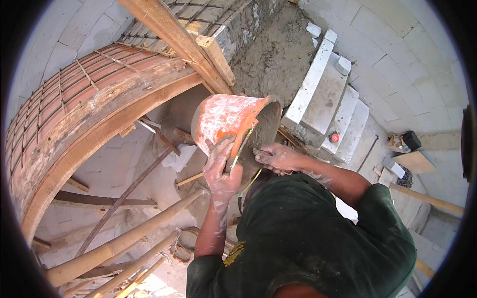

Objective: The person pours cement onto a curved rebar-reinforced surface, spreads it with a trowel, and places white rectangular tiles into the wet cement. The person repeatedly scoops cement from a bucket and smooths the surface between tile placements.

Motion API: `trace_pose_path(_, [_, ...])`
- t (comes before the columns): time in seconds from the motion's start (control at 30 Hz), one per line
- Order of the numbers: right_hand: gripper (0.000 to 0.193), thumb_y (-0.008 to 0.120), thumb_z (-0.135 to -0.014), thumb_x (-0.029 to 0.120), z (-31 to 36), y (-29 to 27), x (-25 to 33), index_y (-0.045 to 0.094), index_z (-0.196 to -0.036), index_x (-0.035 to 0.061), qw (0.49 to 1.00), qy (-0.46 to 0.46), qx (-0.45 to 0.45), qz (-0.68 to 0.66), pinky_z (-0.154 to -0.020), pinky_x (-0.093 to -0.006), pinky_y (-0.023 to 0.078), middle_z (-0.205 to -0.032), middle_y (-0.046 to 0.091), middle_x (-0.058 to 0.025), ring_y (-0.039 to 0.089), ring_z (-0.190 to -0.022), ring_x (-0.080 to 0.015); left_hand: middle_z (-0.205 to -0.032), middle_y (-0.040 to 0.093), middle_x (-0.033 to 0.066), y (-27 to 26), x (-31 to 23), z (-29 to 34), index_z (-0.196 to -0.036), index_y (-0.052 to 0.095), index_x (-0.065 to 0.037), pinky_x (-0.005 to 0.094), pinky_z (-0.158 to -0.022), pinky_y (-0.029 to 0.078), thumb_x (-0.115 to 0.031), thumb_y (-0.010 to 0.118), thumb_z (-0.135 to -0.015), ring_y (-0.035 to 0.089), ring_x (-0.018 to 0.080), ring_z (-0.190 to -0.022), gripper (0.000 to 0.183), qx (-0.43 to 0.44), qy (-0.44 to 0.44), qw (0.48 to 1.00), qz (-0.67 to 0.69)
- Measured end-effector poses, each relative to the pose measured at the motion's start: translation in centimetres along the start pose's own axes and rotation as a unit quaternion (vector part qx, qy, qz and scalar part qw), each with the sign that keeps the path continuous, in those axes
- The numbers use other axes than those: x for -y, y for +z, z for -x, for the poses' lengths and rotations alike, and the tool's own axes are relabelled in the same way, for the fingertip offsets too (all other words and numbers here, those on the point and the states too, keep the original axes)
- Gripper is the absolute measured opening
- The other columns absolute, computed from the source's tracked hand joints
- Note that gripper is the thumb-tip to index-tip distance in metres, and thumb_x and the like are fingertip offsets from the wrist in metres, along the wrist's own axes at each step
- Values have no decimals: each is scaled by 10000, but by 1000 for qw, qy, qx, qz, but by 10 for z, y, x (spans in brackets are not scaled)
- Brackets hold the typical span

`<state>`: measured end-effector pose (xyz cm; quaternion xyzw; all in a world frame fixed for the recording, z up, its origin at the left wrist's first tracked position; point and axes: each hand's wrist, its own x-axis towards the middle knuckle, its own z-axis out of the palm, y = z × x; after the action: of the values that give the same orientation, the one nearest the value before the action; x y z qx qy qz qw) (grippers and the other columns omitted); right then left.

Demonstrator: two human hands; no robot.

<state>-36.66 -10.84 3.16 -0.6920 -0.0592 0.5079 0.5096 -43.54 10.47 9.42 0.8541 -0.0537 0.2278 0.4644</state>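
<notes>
An orange bucket [218, 119], smeared with whitish mortar, is tipped on its side with its mouth toward the right. Grey mortar coats the inside [271, 119]. My left hand [221, 166] is closed on the bucket's rim, its fingers along the outer wall. A yellow-green strip [252, 181] hangs from the rim between my hands. At the bucket's mouth is my right hand [279, 158], its fingers curled and grey with mortar. Whatever those fingers hold, if anything, is hidden.
Wet mortar [273, 54] lies beyond the bucket. Pale blocks [323, 94] are stacked to its right, with a small red round object [334, 137] on one. Timber beams [164, 35] and rebar mesh [59, 89] edge a curved form at left. Bamboo poles [124, 238] slant below.
</notes>
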Motion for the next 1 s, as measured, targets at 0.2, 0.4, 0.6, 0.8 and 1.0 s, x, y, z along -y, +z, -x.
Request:
trace_pose_path(0.2, [250,650,-1082,371,2,-7,-5,545,-1031,150,978,13,149,-146,-351,-215,326,-727,509,54,441,-463,-32,-1296,720,215,20,18,19,-1223,717,74,468,-1214,401,48,610,-756,679,375,-1267,480,-97,-138,985,38])
trace_pose_path(0.4, [382,728,-1025,349,-9,-36,-27,599,-1255,73,984,-76,129,-94,-464,-243,420,-788,572,15,529,-567,-50,-1427,605,179,41,36,30,-1418,549,135,363,-1139,454,87,571,-814,588,219,-1325,606,-255,-265,917,154])
trace_pose_path(0.6, [579,788,-969,318,3,-75,-51,579,-1381,-33,955,-281,-18,97,-700,-304,530,-986,685,-58,622,-756,-100,-1328,655,149,60,74,71,-1442,548,112,312,-1006,514,105,581,-808,657,198,-1157,635,-344,-389,839,162])
trace_pose_path(0.8, [306,738,-983,270,58,-101,-16,660,-1232,111,980,13,194,-36,-520,-254,481,-830,634,13,594,-611,-77,-1162,709,140,63,106,125,-1332,644,102,321,-876,541,34,619,-780,663,193,-983,556,-343,-449,825,-6])
trace_pose_path(1.0, [276,667,-1022,186,27,-140,-88,659,-1232,7,926,101,198,-305,-446,-227,444,-819,630,-16,554,-517,-69,-1121,710,113,55,109,145,-1290,669,86,310,-850,526,21,595,-783,642,172,-942,517,-324,-486,811,-30])
